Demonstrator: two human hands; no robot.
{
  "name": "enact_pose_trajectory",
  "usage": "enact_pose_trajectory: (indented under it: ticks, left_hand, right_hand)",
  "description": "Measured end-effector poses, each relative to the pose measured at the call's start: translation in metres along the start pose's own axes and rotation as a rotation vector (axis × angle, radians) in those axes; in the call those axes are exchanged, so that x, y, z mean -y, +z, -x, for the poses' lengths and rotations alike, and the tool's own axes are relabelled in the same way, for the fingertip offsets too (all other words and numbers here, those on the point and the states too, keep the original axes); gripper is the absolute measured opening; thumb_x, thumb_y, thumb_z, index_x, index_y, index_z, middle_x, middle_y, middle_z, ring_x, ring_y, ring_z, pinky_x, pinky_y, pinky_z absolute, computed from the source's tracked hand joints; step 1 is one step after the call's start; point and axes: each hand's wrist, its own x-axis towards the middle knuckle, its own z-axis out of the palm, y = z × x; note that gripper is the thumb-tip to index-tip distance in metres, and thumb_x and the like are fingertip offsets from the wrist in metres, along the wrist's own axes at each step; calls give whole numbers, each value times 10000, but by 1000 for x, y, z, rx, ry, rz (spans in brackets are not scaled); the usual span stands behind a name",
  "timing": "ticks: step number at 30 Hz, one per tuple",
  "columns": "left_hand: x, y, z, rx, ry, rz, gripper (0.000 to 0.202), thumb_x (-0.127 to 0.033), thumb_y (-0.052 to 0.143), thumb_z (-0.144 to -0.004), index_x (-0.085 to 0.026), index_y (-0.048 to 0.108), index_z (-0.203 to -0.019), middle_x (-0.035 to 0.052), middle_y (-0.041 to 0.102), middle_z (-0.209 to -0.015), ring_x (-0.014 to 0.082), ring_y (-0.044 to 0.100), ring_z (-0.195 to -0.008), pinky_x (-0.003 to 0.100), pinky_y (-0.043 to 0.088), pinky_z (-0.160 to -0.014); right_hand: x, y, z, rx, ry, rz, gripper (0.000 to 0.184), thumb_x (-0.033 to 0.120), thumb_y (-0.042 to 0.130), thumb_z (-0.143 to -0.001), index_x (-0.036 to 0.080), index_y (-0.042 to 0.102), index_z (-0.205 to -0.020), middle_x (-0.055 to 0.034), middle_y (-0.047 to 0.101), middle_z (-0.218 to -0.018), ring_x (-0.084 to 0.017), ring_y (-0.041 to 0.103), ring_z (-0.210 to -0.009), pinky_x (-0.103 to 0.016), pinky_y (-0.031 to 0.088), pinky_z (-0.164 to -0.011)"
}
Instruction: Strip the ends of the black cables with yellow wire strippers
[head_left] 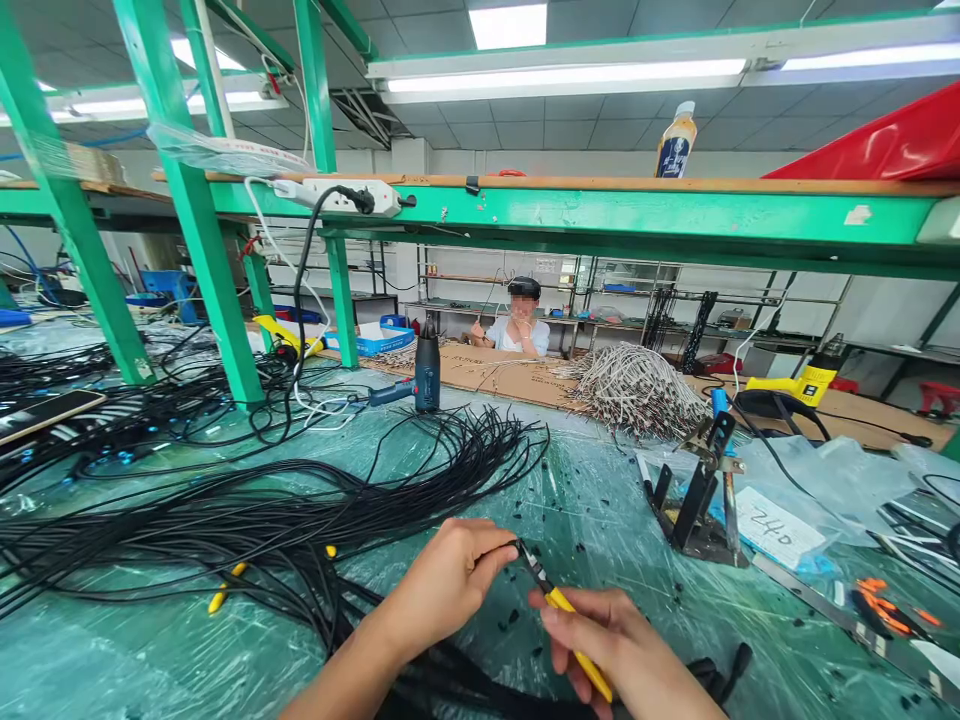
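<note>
My left hand (450,575) is closed in a pinch on the end of a thin black cable, its tip just showing past the thumb and forefinger. In my right hand (600,640) are yellow-handled cutting pliers (568,610), their jaws up against that cable end. Whether the jaws are fully closed is too small to tell. A large bundle of black cables (315,490) runs across the bench from the left, and more black cable lies under my wrists. Small black offcuts are scattered on the green bench top (600,500).
A dark heat gun (427,370) stands upright behind the cables. To the right are a soldering iron stand (701,500), orange-handled tools (885,605) and a yellow heat gun (806,380). A heap of grey cables (641,390) lies behind, a person (517,325) sits opposite, and a green shelf beam (600,210) crosses overhead.
</note>
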Motion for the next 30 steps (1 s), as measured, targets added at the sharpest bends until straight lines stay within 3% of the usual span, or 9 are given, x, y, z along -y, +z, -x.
enact_pose_trajectory:
  ticks: [3,5,9,12,17,23,30]
  left_hand:
    - [2,0,-1,3,-7,35,350,-284,357,-922,-154,526,-644,-28,470,-599,102,432,-576,205,264,-549]
    - [2,-1,-1,7,-14,63,352,-286,369,-918,-150,538,-641,-26,472,-598,106,439,-582,205,268,-544]
    - [-2,-3,0,-7,-21,101,348,-293,382,-910,-147,596,-676,-16,505,-602,119,459,-590,208,282,-545]
    - [-5,-5,0,-21,-10,125,328,-284,405,-897,-149,635,-706,-9,530,-601,125,462,-572,212,288,-538]
    - [-6,-6,0,-5,-6,138,324,-270,412,-892,-153,614,-668,-23,491,-580,117,432,-563,213,268,-529]
    - [-4,-2,0,70,-21,128,381,-299,400,-901,-151,452,-554,-51,354,-549,93,355,-553,213,226,-523]
    - [-5,-2,0,31,-41,162,369,-306,404,-900,-139,507,-588,-46,359,-568,92,357,-560,211,238,-530]
  right_hand:
    - [1,2,1,18,-11,-13,401,543,502,-771,159,588,-852,8,531,-631,-96,443,-462,-206,287,-380]
    - [0,3,1,-59,-99,154,380,532,481,-792,170,595,-815,14,517,-628,-105,453,-498,-219,320,-423]
    - [-7,1,-1,-350,-361,683,377,437,469,-823,214,535,-1120,-32,569,-871,-186,545,-775,-297,423,-696]
    - [-10,-3,-1,-397,-384,865,423,396,430,-846,260,423,-1246,-44,535,-1026,-202,537,-903,-340,422,-790]
    - [-7,-10,-2,-404,-409,971,416,403,413,-864,314,373,-1268,-22,504,-1023,-190,508,-942,-353,423,-815]
    - [-3,-14,1,-389,-483,1066,429,354,405,-876,314,329,-1296,-24,481,-1004,-188,487,-942,-358,413,-837]
    - [-2,-14,3,-388,-478,1052,421,345,393,-877,293,359,-1294,-43,514,-1010,-207,513,-913,-360,431,-792]
